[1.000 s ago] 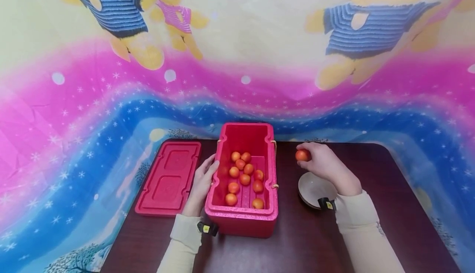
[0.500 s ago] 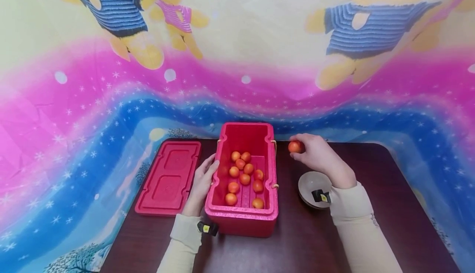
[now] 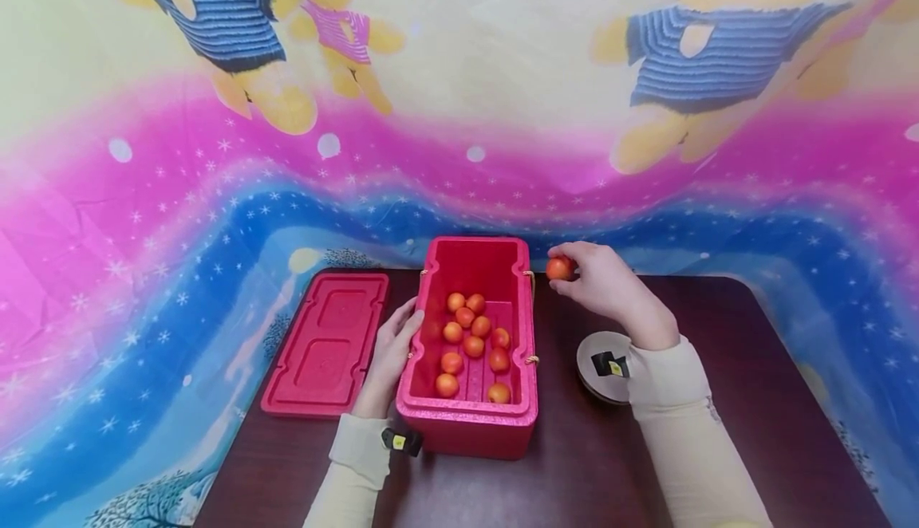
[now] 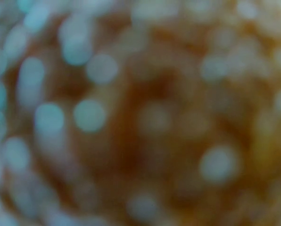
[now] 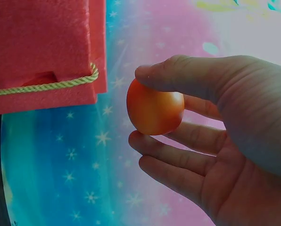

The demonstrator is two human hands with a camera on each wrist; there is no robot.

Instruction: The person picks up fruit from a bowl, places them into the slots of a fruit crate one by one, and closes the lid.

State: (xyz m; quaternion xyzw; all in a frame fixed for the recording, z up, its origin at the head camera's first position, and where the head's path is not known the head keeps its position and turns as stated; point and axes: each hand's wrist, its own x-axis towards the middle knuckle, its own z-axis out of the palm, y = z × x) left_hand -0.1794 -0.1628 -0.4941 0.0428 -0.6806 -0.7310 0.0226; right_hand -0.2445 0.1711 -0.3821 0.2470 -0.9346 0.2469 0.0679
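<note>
In the head view, my right hand [image 3: 610, 289] pinches a small orange-red tomato [image 3: 560, 268] between thumb and fingers, above the table right of the red box [image 3: 467, 432]. The right wrist view shows the thumb on top of the tomato [image 5: 154, 109] and fingers beneath and behind it. My left hand [image 3: 388, 360] rests against the box's left side, its thumb by the rim and its fingers extended along the outer wall. Several more tomatoes [image 3: 473, 347] lie on the box floor. The left wrist view is too blurred to read.
Left of the box lies its red lid [image 3: 326, 344], flat on the dark table [image 3: 574, 480]. A pale bowl [image 3: 590, 352] stands on the right, partly hidden under my right wrist. Rope handles [image 5: 46, 86] hang on the box's sides. A patterned cloth [image 3: 474, 97] rises behind the table.
My right hand has moved left and up toward the box, carrying the tomato away from above the bowl. The left hand and the box have stayed where they were.
</note>
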